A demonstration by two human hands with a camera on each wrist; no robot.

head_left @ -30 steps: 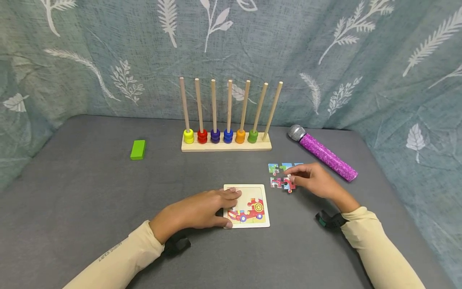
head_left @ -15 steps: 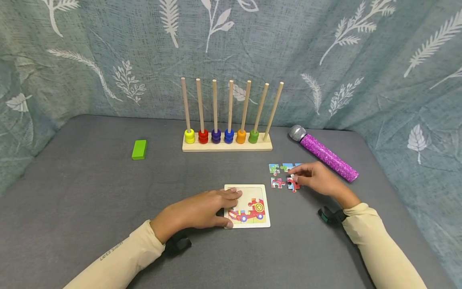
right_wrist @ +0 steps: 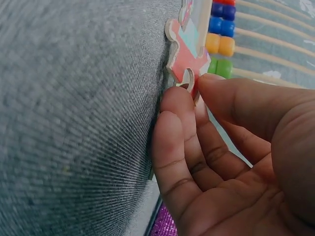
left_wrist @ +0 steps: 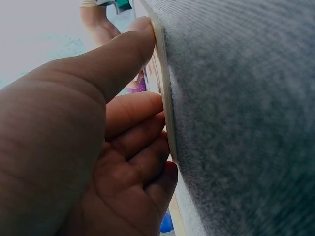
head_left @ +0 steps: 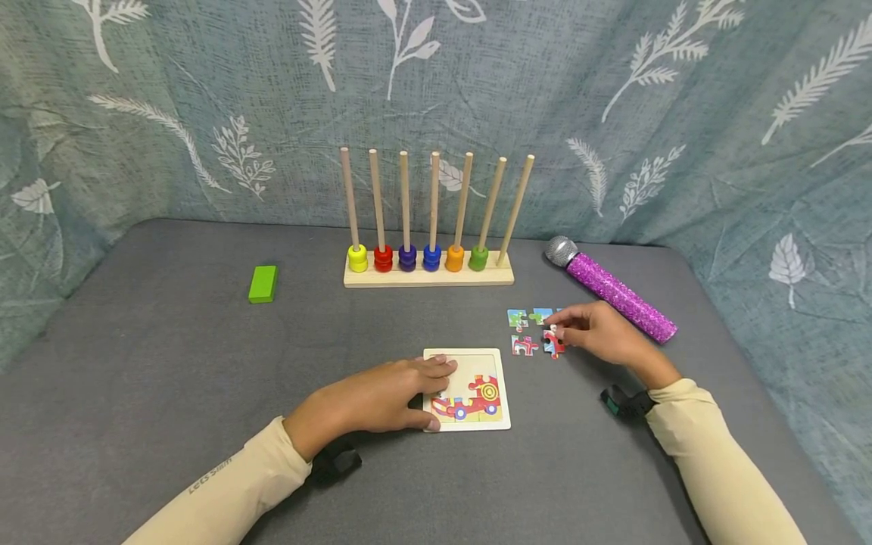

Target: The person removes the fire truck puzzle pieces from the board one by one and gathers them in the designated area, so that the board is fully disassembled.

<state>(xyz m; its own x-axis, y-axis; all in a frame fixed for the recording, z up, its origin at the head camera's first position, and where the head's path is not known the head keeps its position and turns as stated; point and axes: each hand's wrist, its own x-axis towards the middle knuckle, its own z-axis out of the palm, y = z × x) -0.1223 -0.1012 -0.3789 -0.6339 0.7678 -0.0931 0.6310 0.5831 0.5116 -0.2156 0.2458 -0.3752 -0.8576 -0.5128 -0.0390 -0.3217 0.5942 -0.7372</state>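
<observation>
My left hand [head_left: 378, 393] lies over the left side of a square wooden puzzle board [head_left: 470, 362], fingers on its face and thumb at the near left corner. In the left wrist view its thumb [left_wrist: 123, 54] and fingertips meet the board's thin edge. Part of a red car picture fills the board's lower right. My right hand [head_left: 602, 333] pinches a red and blue jigsaw piece [head_left: 553, 345] low over the table. The right wrist view has this piece [right_wrist: 184, 56] at the thumb and fingertips. Other loose pieces [head_left: 523, 346] lie beside it; one is partly hidden by the fingers.
A wooden peg rack [head_left: 429, 280] with coloured beads stands at the back of the grey table [head_left: 170, 363]. A purple glitter microphone [head_left: 616, 294] lies beyond my right hand. A green block [head_left: 263, 284] is at the left. A patterned curtain [head_left: 436, 76] hangs behind.
My right hand has shifted slightly right and away from me, drawing the red and blue jigsaw piece apart from its neighbour. The left hand stays on the board.
</observation>
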